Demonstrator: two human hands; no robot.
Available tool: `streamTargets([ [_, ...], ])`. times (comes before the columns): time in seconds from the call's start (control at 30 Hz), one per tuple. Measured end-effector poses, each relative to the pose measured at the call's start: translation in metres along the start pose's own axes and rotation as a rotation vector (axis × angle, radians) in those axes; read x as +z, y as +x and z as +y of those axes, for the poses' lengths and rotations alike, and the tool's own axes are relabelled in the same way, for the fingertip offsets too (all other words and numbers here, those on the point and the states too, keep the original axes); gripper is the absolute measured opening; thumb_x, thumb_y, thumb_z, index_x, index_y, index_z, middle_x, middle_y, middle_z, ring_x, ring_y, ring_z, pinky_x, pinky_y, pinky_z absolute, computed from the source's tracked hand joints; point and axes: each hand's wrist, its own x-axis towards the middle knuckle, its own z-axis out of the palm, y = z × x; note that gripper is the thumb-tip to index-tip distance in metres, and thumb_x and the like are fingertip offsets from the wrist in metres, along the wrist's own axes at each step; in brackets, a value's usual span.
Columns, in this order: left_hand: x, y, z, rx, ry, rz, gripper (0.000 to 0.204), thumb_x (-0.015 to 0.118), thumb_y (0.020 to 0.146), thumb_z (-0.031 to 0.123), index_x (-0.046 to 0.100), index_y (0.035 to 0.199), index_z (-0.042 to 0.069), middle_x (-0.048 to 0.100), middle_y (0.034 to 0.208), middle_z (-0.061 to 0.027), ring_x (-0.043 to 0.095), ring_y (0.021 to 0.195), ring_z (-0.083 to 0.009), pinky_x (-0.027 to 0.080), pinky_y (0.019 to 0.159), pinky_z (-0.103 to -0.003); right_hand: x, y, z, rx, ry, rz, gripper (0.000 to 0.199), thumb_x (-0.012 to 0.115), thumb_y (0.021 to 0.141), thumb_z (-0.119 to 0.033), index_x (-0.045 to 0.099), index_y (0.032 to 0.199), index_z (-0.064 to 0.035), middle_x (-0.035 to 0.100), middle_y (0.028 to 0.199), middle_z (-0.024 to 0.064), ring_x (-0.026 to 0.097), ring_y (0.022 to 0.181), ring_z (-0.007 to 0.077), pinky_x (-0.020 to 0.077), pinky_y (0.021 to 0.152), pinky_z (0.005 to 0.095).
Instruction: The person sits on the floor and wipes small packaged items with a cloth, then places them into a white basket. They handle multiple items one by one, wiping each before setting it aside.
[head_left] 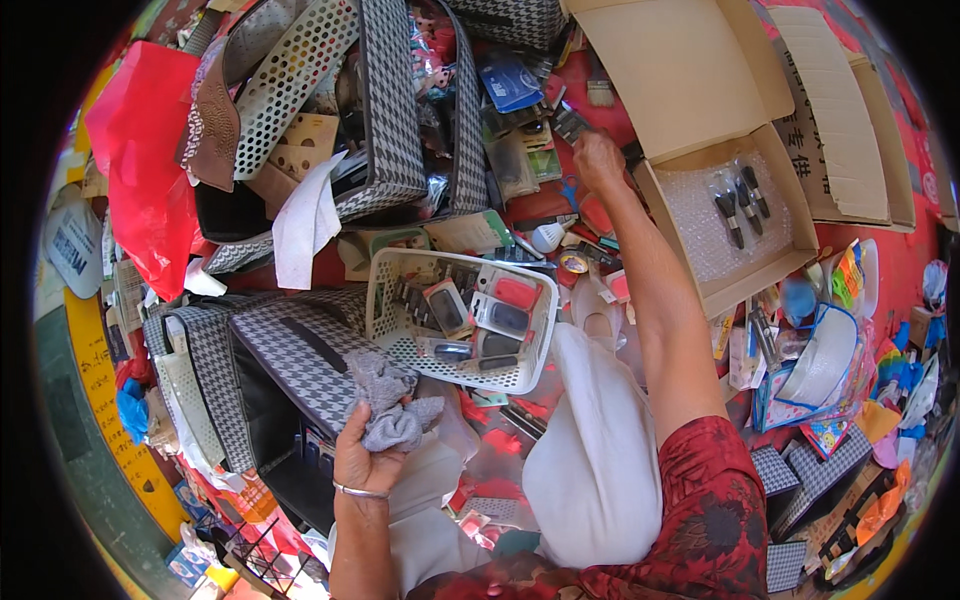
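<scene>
My left hand [362,458], with a metal bangle at the wrist, is closed round a crumpled grey cloth [392,408]. My right arm stretches to the far middle, where my right hand [599,162] has its fingers curled together. A dark, flat item [570,123] with light stripes shows at its fingertips; its kind is unclear. Between the arms sits a white perforated plastic basket [512,381] holding several carded packages with dark and red items. Just right of my right hand, an open cardboard box [690,70] holds bubble wrap [690,215] and several black-handled brushes [748,200].
Houndstooth-patterned storage boxes [392,110] stand at the far left, full of goods; another [290,350] lies nearer. A red plastic bag [150,165] hangs at the left. Packaged goods, a white bulb [548,236] and a paintbrush [600,94] crowd the red cloth. Pouches [815,365] lie right.
</scene>
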Motion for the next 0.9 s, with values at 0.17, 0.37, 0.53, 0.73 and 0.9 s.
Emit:
streamTargets([
  [0.17,0.000,0.001,-0.004,-0.037,0.020,0.009,0.036,0.051,0.084,0.020,0.048,0.115,0.001,0.057,0.106,-0.0137,0.054,0.098,-0.0289,0.047,0.079,-0.041,0.000,-0.021,0.007,-0.112,-0.488,-0.515,0.060,0.063,0.071,-0.015,0.042,0.127,-0.0091,0.011,0.145,0.0161,0.018,0.132,0.0334,0.0200,0.106,0.0446],
  [0.37,0.002,0.004,-0.004,-0.016,0.031,0.043,0.037,0.052,0.084,0.020,0.048,0.115,0.001,0.057,0.107,-0.0138,0.054,0.099,-0.0285,0.047,0.081,-0.041,-0.011,-0.015,0.001,-0.180,-0.611,-0.419,0.061,0.062,0.074,-0.016,0.038,0.128,-0.0032,0.029,0.138,0.0149,0.034,0.125,0.0283,0.0299,0.100,0.0428],
  [0.53,0.005,0.001,-0.003,-0.002,-0.002,-0.034,0.040,0.053,0.083,0.018,0.044,0.117,0.000,0.056,0.106,-0.0160,0.054,0.099,-0.0297,0.045,0.085,-0.044,-0.035,-0.053,0.013,-0.105,0.060,-0.213,0.050,0.060,0.080,-0.021,0.044,0.123,-0.0003,0.052,0.117,0.0115,0.051,0.105,0.0214,0.0392,0.088,0.0332],
  [0.73,0.006,-0.002,-0.005,-0.038,-0.026,-0.015,0.040,0.052,0.084,0.018,0.043,0.118,0.000,0.056,0.106,-0.0167,0.054,0.098,-0.0297,0.047,0.083,-0.045,-0.074,-0.124,0.032,0.295,1.228,-0.386,0.045,0.054,0.086,-0.025,0.047,0.124,-0.0023,0.056,0.108,0.0007,0.048,0.088,0.0059,0.0392,0.081,0.0220],
  [0.9,0.005,-0.001,-0.005,-0.022,-0.008,-0.011,0.038,0.051,0.084,0.019,0.046,0.116,-0.001,0.056,0.105,-0.0168,0.054,0.097,-0.0294,0.047,0.080,-0.042,-0.109,-0.166,-0.008,0.026,1.285,-0.686,0.046,0.053,0.087,-0.029,0.047,0.125,-0.0054,0.051,0.119,0.0044,0.047,0.103,0.0112,0.0365,0.090,0.0260],
])
